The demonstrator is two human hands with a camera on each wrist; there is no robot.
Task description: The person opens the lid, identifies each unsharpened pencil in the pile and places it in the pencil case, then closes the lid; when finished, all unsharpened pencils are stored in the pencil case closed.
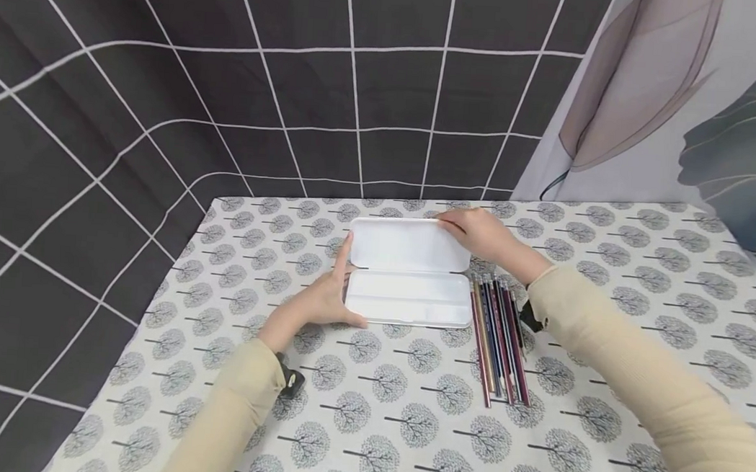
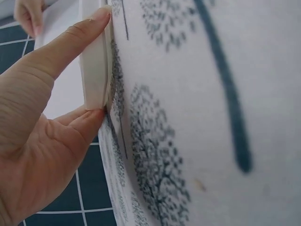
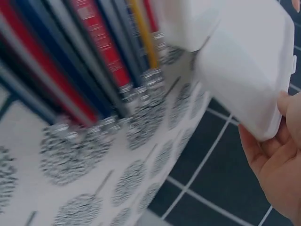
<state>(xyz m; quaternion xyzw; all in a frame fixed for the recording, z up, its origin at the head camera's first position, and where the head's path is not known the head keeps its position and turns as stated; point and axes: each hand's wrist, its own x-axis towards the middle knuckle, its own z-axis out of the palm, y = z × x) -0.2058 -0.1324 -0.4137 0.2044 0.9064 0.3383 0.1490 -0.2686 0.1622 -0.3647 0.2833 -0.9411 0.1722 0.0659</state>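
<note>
A white pencil case [image 1: 407, 287] lies on the patterned cloth with its lid [image 1: 410, 245] raised, its inside bare. My left hand [image 1: 322, 295] grips the left end of the base, the thumb on the front edge and the fingers at the side and back; in the left wrist view the thumb [image 2: 70, 42] presses the case's wall [image 2: 96, 70]. With my right hand [image 1: 478, 235] I pinch the lid's upper right corner, which the right wrist view shows between thumb and fingers. Right of the case lies a bundle of pencils [image 1: 498, 337], several colours side by side.
A cloth [image 1: 419, 419] printed with grey trees covers the table. Dark curtain with white grid lines [image 1: 394, 85] hangs right behind the table's far edge, and a leaf-patterned curtain [image 1: 651, 123] hangs at the right. The pencils lie close under my right forearm.
</note>
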